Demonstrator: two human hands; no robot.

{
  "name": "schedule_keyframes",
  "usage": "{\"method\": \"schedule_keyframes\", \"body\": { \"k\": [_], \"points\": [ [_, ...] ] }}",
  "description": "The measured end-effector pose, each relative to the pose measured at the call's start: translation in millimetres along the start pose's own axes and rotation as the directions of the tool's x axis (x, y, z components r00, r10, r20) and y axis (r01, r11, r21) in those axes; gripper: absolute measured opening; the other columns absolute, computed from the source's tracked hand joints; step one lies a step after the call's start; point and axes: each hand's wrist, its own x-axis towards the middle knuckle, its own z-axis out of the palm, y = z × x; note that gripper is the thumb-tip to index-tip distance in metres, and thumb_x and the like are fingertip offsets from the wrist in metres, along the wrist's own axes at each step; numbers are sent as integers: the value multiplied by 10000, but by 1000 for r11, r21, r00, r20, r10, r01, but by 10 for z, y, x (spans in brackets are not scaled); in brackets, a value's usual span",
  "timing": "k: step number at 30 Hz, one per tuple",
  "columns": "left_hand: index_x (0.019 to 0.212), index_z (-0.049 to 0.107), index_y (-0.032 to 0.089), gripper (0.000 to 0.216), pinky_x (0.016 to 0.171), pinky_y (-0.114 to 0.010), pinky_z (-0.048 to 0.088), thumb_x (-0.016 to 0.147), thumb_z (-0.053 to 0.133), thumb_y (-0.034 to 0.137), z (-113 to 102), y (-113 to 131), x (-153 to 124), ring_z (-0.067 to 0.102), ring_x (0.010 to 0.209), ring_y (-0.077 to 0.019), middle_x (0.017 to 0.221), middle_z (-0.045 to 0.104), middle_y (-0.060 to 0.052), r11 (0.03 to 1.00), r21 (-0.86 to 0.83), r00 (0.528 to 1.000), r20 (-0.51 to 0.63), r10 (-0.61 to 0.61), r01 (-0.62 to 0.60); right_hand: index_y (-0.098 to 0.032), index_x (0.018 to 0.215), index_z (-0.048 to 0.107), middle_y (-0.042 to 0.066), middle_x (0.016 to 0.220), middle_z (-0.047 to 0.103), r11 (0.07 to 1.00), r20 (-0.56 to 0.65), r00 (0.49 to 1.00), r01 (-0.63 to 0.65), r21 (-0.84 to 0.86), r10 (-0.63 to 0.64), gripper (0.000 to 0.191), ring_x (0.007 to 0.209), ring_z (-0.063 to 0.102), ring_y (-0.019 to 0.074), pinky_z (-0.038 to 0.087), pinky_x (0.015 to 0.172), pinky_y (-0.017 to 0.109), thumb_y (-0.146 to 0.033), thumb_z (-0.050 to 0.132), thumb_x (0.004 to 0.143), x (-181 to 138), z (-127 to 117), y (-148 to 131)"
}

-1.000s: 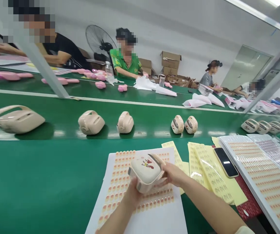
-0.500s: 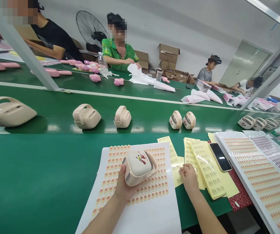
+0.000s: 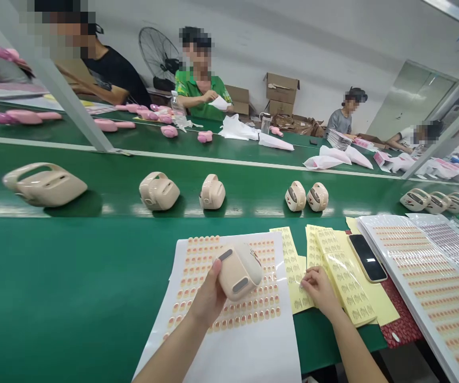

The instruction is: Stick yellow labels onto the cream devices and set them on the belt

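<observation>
My left hand (image 3: pixel 208 298) grips a small beige plastic device (image 3: pixel 240 270) above a white sheet of orange stickers (image 3: pixel 229 314); the device is turned so a grey slot faces me. My right hand (image 3: pixel 319 290) rests with fingers curled and pinched on a yellow sticker sheet (image 3: pixel 299 276) to the right of the white sheet. What its fingertips hold is too small to tell.
Several beige devices (image 3: pixel 159 190) ride the green conveyor belt (image 3: pixel 93 250) ahead. A black phone (image 3: pixel 368 257) lies on yellow sheets, with more sticker sheets (image 3: pixel 420 282) at right. Other people work across a second belt with pink items (image 3: pixel 105 124) and white bags.
My left hand has rotated the device, so its printed top has turned away and a grey-slotted side shows. My right hand let go of it and moved onto the yellow sheet.
</observation>
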Motion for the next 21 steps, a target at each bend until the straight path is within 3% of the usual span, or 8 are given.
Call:
{"method": "schedule_keyframes", "body": {
  "k": [2,4,7,13,18,21],
  "points": [
    [1069,609,195,657,899,-418,474,624,584,677,41,2,-26,505,1143,-334,1116,651,-87,1000,0,1000,-19,-22,22,-192,681,528,98,897,495,981,-44,988,138,-137,-145,219,904,507,251,451,822,452,-385,495,779,0,49,16],
    [1065,610,200,632,896,-416,477,645,570,671,82,19,-68,508,1142,-328,1118,650,-82,1000,-5,1000,-8,-17,17,-199,692,502,89,865,498,965,30,977,215,-153,-213,194,831,516,229,472,767,436,-334,434,814,0,80,21],
    [1063,609,201,585,870,-403,493,700,526,653,128,55,-132,524,1127,-318,1115,652,-82,1000,3,999,31,-7,7,-199,723,492,88,923,513,977,133,973,201,-68,-191,160,871,532,219,481,784,419,-297,415,824,23,71,16],
    [1114,571,198,577,859,-383,502,721,519,617,36,-12,-38,525,1132,-304,1163,627,-82,999,14,999,-21,-33,33,-194,713,508,97,958,489,994,65,994,88,-58,-85,149,892,526,225,480,805,416,-305,456,797,118,25,61],
    [1124,565,200,579,848,-383,507,723,518,616,-10,-47,8,514,1141,-307,1172,619,-82,998,24,998,-12,-66,66,-203,627,388,96,828,468,946,38,968,252,-202,-249,191,786,497,230,473,726,435,-281,393,802,128,116,139],
    [1114,565,209,557,854,-366,500,735,514,614,38,-3,-56,505,1151,-296,1158,623,-72,998,20,998,17,-60,59,-204,635,355,112,876,491,928,54,949,316,-197,-312,206,816,510,233,473,726,440,-281,349,826,117,145,133]
  ]
}}
